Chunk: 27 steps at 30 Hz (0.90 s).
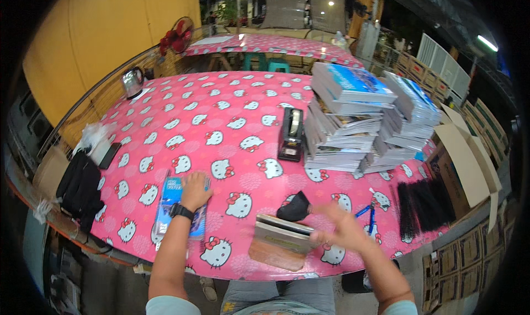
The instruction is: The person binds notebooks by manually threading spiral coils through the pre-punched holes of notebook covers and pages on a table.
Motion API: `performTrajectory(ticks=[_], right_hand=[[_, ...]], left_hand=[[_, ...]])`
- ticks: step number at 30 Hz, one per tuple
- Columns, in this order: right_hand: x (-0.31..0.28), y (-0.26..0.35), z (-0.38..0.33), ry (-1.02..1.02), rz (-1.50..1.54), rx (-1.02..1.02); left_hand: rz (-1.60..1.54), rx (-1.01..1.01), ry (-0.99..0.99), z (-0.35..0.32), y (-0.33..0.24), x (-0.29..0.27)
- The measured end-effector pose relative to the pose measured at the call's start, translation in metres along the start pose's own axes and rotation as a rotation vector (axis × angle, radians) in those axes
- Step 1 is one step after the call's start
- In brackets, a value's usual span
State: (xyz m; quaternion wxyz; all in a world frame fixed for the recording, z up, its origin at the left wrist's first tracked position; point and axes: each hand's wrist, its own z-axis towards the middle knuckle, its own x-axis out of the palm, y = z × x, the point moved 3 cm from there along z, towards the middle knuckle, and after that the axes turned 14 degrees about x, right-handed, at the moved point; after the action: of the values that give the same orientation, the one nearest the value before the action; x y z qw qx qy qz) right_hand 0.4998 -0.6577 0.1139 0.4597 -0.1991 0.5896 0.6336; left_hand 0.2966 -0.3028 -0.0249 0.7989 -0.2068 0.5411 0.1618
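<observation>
My left hand (195,192), with a dark watch on the wrist, lies palm down on a blue-covered book (168,204) with a coil along its edge. Its fingers rest flat and hold nothing. A grey metal block-like tool on a wooden base (277,254) stands at the table's front edge. Beside its right end is my right hand (345,229), blurred, thumb and fingers apart with nothing visible between them; the thumb is close to the tool, and I cannot tell if they touch. A black cloth-like piece (293,207) lies just behind the tool.
Tall stacks of blue-covered books (353,83) stand at the right, beside a black desktop device (291,134). Blue-handled pliers (371,213), black binding coils (425,207) and an open cardboard box (461,160) are further right. A black bag (80,185) and metal kettle (132,83) sit left.
</observation>
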Motion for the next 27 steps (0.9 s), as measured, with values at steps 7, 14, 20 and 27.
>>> performTrajectory(ticks=[7,14,20,27], right_hand=[[-0.158,-0.032,0.144,-0.887,-0.525,-0.192],[-0.163,-0.031,0.143,-0.78,-0.535,-0.181],[-0.036,0.068,0.013,-0.484,-0.555,-0.712],[-0.042,0.021,-0.024,-0.701,0.075,-0.035]], left_hand=[[-0.036,0.148,-0.02,0.0,-0.011,-0.016],[-0.456,0.171,-0.592,0.008,-0.126,-0.104],[-2.403,-0.01,-0.061,-0.002,-0.238,-0.125],[-1.697,0.125,-0.13,-0.026,-0.215,-0.124]])
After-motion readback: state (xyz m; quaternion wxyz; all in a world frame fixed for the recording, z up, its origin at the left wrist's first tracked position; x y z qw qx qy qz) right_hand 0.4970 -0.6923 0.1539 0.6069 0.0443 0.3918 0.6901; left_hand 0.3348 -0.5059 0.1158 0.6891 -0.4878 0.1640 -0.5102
